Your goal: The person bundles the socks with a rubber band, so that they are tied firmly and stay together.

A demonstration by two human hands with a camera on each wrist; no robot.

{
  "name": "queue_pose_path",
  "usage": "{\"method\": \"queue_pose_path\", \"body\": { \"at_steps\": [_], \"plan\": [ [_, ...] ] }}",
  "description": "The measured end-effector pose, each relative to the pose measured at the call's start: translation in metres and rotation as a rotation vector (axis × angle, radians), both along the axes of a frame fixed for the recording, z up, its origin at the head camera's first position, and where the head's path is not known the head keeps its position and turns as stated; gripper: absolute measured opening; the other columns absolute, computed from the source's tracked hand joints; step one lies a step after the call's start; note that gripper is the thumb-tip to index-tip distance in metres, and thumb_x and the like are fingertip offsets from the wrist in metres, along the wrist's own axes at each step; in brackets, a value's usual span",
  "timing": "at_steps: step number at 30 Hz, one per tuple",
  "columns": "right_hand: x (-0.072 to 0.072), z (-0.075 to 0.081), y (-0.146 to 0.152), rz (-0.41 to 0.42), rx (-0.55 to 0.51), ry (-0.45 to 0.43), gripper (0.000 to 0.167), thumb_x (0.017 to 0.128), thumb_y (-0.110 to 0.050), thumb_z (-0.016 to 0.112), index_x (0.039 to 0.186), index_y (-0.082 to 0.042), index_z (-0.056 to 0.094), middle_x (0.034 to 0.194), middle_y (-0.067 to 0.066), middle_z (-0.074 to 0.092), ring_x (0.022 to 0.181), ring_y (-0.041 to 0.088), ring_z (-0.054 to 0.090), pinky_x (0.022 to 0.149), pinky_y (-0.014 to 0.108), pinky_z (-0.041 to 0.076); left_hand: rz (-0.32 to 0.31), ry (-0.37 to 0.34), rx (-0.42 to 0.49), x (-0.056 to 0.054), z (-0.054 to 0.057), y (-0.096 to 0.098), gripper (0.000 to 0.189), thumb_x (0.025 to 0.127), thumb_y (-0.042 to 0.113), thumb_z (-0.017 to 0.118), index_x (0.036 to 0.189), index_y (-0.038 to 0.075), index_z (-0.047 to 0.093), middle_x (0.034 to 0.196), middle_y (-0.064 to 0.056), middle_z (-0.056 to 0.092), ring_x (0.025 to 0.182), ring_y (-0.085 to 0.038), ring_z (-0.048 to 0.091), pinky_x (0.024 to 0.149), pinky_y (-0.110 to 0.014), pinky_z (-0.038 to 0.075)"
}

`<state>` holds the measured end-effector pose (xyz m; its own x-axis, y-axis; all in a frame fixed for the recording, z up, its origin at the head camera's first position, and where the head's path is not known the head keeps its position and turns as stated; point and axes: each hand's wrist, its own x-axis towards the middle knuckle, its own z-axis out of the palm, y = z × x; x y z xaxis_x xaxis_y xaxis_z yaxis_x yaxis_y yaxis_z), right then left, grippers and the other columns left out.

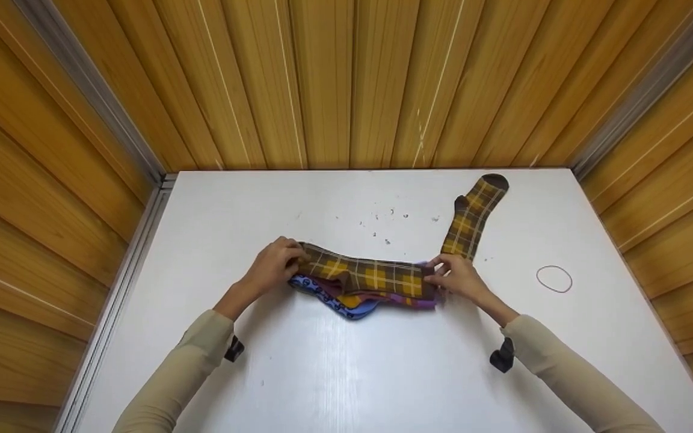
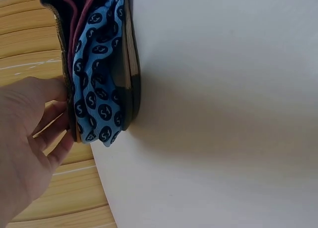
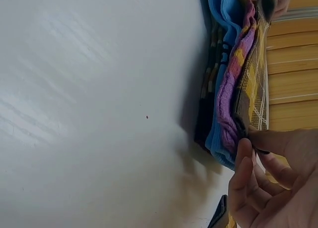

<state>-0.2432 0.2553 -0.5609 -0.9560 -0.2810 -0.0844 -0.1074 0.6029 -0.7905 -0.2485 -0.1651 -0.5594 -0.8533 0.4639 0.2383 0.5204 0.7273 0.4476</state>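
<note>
A brown and yellow plaid sock (image 1: 376,276) lies lengthwise on top of a layered stack of socks. Under it show a blue sock (image 2: 102,89) with dark round prints and a purple patterned sock (image 3: 231,94); darker socks form the bottom layer. At the toe end my left hand (image 1: 271,264) grips the plaid sock, its fingertips partly hidden behind the fabric. The thumb and fingers of my right hand (image 1: 459,278) pinch the cuff end. Beyond the right hand lies a matching plaid sock (image 1: 473,219), its toe pointing to the table's far edge.
A thin reddish ring (image 1: 554,266), like a rubber band, lies on the white table (image 1: 346,373) at the right. Small dark specks mark the surface behind the stack. Wood-patterned walls (image 1: 346,84) stand along the back and sides.
</note>
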Motion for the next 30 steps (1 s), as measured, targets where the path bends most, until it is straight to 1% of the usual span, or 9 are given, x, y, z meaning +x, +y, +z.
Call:
{"method": "queue_pose_path", "body": {
  "at_steps": [5,8,11,15,18,21,24,27,30],
  "plan": [
    [0.002,0.000,0.005,-0.008,-0.009,-0.035,0.027,0.086,-0.002,0.077,0.109,0.010,0.067,0.082,0.026,0.074,0.059,0.030,0.069,0.050,0.027,0.055,-0.021,0.031,-0.020,0.000,0.000,0.002,0.020,0.084,-0.008,0.071,0.100,0.004,0.079,0.107,-0.013,0.071,0.101,-0.032,0.064,0.089,-0.046,0.057],
    [0.003,-0.002,0.008,-0.014,-0.024,-0.027,0.028,0.087,-0.003,0.078,0.109,0.010,0.067,0.083,0.026,0.074,0.061,0.026,0.069,0.051,0.025,0.054,-0.037,0.052,-0.025,-0.002,0.001,0.003,0.019,0.086,-0.007,0.070,0.101,0.003,0.078,0.108,-0.014,0.071,0.101,-0.033,0.064,0.089,-0.048,0.056],
    [0.003,-0.005,0.010,-0.013,-0.038,-0.020,0.029,0.087,-0.005,0.078,0.109,0.011,0.067,0.084,0.027,0.074,0.063,0.022,0.069,0.052,0.020,0.052,-0.045,0.027,-0.006,-0.003,0.001,0.003,0.019,0.087,-0.007,0.068,0.101,0.002,0.078,0.108,-0.016,0.071,0.102,-0.034,0.064,0.090,-0.049,0.056],
    [0.000,-0.006,0.007,-0.003,-0.069,-0.019,0.029,0.087,-0.005,0.078,0.110,0.010,0.067,0.085,0.028,0.074,0.064,0.018,0.068,0.053,0.019,0.052,-0.028,-0.056,0.041,-0.006,0.003,-0.001,0.022,0.088,-0.008,0.066,0.102,0.004,0.078,0.110,-0.016,0.071,0.105,-0.035,0.062,0.094,-0.050,0.054],
    [-0.004,-0.005,0.004,0.015,-0.087,-0.023,0.030,0.088,-0.004,0.077,0.111,0.011,0.066,0.085,0.028,0.073,0.061,0.015,0.066,0.052,0.019,0.052,-0.022,-0.108,0.051,-0.011,0.009,-0.002,0.025,0.087,-0.009,0.066,0.104,0.005,0.078,0.112,-0.016,0.070,0.108,-0.035,0.061,0.097,-0.052,0.052],
    [-0.004,-0.004,0.003,0.023,-0.086,-0.036,0.030,0.088,-0.003,0.077,0.112,0.011,0.066,0.087,0.027,0.073,0.060,0.011,0.063,0.052,0.018,0.052,-0.037,-0.121,0.028,-0.018,0.017,-0.001,0.023,0.086,-0.007,0.070,0.105,0.004,0.078,0.113,-0.017,0.070,0.109,-0.036,0.060,0.098,-0.054,0.050],
    [0.000,-0.004,0.005,0.013,-0.081,-0.038,0.031,0.088,-0.003,0.077,0.113,0.011,0.066,0.088,0.027,0.073,0.062,0.009,0.063,0.053,0.020,0.053,-0.064,-0.115,0.019,-0.022,0.022,0.003,0.018,0.086,0.000,0.075,0.104,0.004,0.079,0.112,-0.016,0.070,0.108,-0.036,0.060,0.097,-0.055,0.050],
    [0.005,-0.004,0.009,0.007,-0.076,-0.033,0.031,0.087,-0.003,0.077,0.112,0.011,0.066,0.090,0.027,0.073,0.066,0.011,0.064,0.054,0.021,0.053,-0.109,-0.117,0.013,-0.022,0.022,0.007,0.014,0.088,0.007,0.077,0.102,0.005,0.079,0.111,-0.015,0.072,0.105,-0.035,0.061,0.095,-0.054,0.050],
    [0.008,-0.003,0.014,0.008,-0.078,-0.028,0.031,0.088,-0.005,0.077,0.113,0.010,0.066,0.091,0.027,0.074,0.069,0.014,0.067,0.054,0.020,0.053,-0.139,-0.109,0.000,-0.019,0.020,0.009,0.012,0.090,0.009,0.076,0.101,0.006,0.079,0.109,-0.015,0.072,0.104,-0.035,0.062,0.094,-0.054,0.051]
  ]
}}
